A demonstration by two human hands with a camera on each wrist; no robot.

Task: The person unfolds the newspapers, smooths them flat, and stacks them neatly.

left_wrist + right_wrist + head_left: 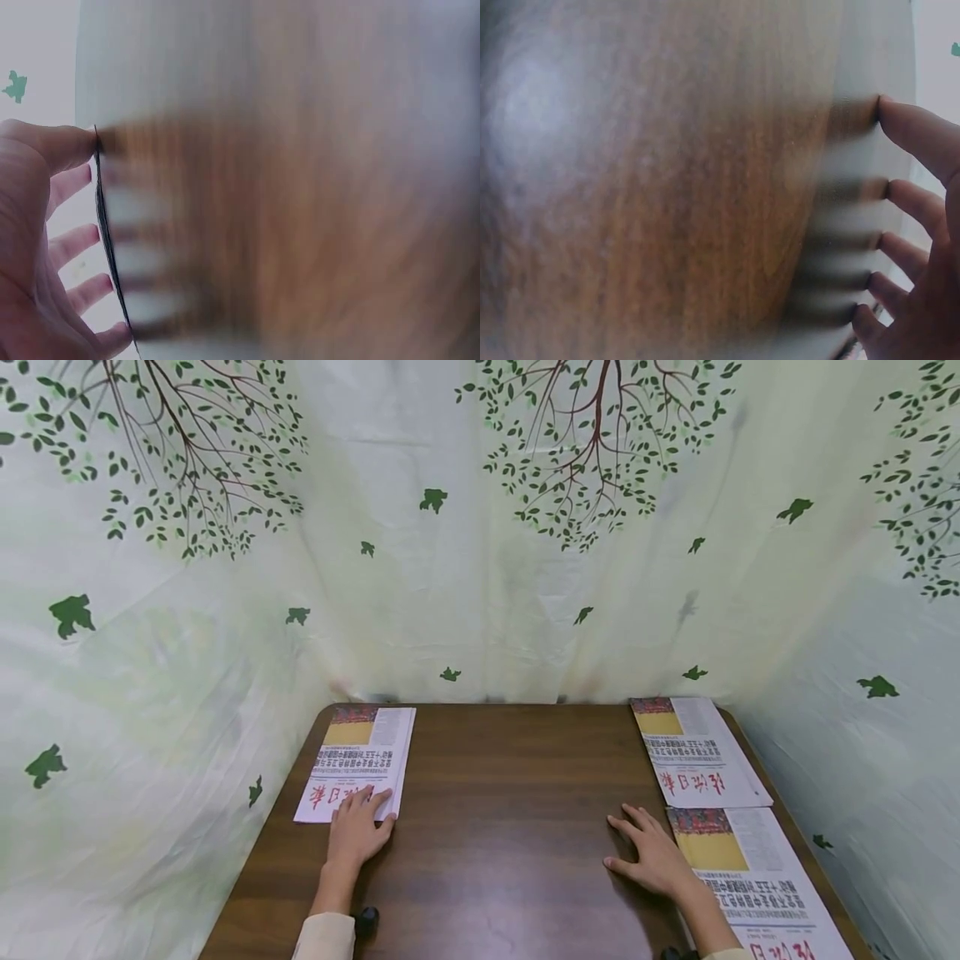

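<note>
A folded newspaper (360, 764) with a red masthead and a yellow-and-red picture lies at the far left of the table, its print upside down to me. My left hand (357, 831) rests at its near edge, fingers spread over the masthead and thumb by the near right corner. In the left wrist view the left hand (37, 232) shows its thumb and fingertips along a thin dark edge. At right, my right hand (651, 853) lies with spread fingers on the bare tabletop, just left of the newspapers; the right hand (922, 247) holds nothing.
Two more newspapers lie along the table's right side, a far one (697, 752) and a near one (757, 881), nearly edge to edge. The brown wooden table (517, 810) has rounded far corners. A leaf-printed curtain (517, 610) hangs behind and on both sides.
</note>
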